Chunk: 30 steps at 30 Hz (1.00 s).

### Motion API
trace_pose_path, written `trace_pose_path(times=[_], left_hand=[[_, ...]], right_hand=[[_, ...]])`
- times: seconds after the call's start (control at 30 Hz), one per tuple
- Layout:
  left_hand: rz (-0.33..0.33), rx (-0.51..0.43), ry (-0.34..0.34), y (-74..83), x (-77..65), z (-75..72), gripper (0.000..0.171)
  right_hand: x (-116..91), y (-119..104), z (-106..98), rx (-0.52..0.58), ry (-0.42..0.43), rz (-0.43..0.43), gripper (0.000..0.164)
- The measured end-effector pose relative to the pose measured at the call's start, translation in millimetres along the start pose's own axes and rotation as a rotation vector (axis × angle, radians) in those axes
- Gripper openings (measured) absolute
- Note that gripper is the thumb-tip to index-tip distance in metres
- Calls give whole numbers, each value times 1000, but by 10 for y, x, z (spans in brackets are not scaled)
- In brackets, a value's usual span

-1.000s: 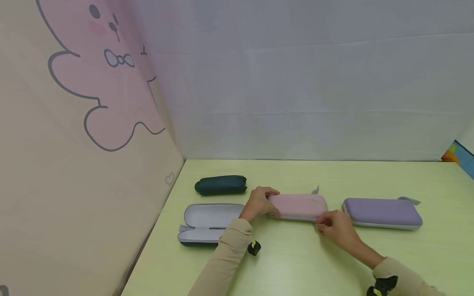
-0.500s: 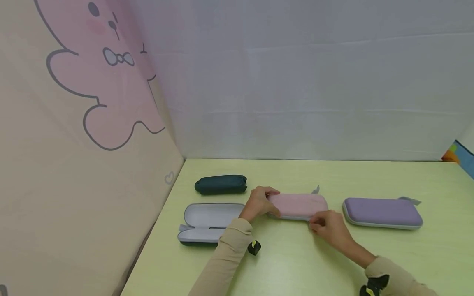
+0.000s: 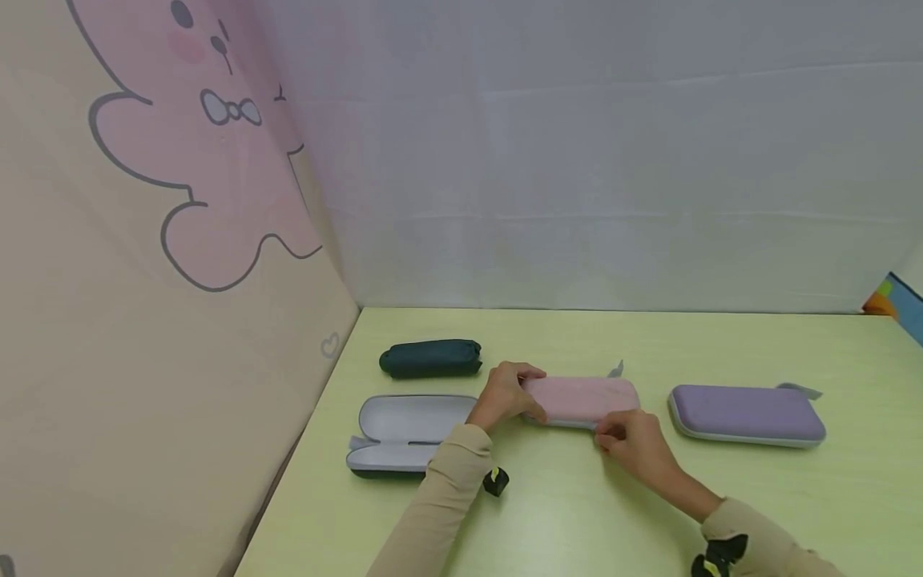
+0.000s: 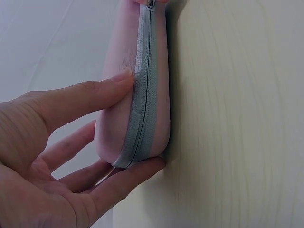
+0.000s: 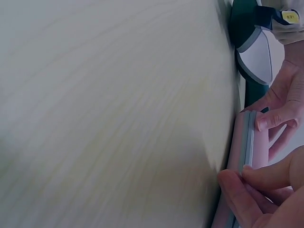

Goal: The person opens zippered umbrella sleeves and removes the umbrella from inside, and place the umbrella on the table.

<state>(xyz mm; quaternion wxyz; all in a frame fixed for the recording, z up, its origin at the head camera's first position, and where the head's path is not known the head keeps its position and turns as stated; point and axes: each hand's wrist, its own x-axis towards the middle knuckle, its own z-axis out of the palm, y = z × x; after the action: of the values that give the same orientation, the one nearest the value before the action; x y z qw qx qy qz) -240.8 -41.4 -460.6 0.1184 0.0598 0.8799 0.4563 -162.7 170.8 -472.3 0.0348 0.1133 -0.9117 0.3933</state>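
A closed pink zip case (image 3: 580, 398) lies on the table, its grey zipper (image 4: 145, 90) running along the front side. My left hand (image 3: 505, 394) grips the case's left end, thumb on the near side and fingers around the end and back. At the front edge, the thumb and index finger of my right hand (image 3: 634, 442) pinch at the zipper. The left wrist view shows a metal zipper slider (image 4: 150, 5) right at those fingertips. In the right wrist view the pinching fingers (image 5: 263, 178) cover the slider.
To the left, a dark green case (image 3: 389, 458) with pale lining stands open, partly behind my left forearm. Behind it lies a rolled dark green bundle (image 3: 430, 358). A closed purple zip case (image 3: 746, 414) is at the right. Fabric walls border the table's back and left.
My right hand has slid leftward along the front edge of the pink case, following the zipper. The left hand keeps its grip, and the case stays in place.
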Motion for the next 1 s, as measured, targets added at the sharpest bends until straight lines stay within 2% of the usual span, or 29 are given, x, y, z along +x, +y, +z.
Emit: trace_pose_path(times=[0.6, 1.0], left_hand=[[1, -11, 2, 0, -5, -7, 63], [-8, -8, 14, 10, 2, -2, 65]], right_hand=[[3, -14, 57, -6, 22, -6, 10], [23, -26, 86, 2, 26, -15, 8]])
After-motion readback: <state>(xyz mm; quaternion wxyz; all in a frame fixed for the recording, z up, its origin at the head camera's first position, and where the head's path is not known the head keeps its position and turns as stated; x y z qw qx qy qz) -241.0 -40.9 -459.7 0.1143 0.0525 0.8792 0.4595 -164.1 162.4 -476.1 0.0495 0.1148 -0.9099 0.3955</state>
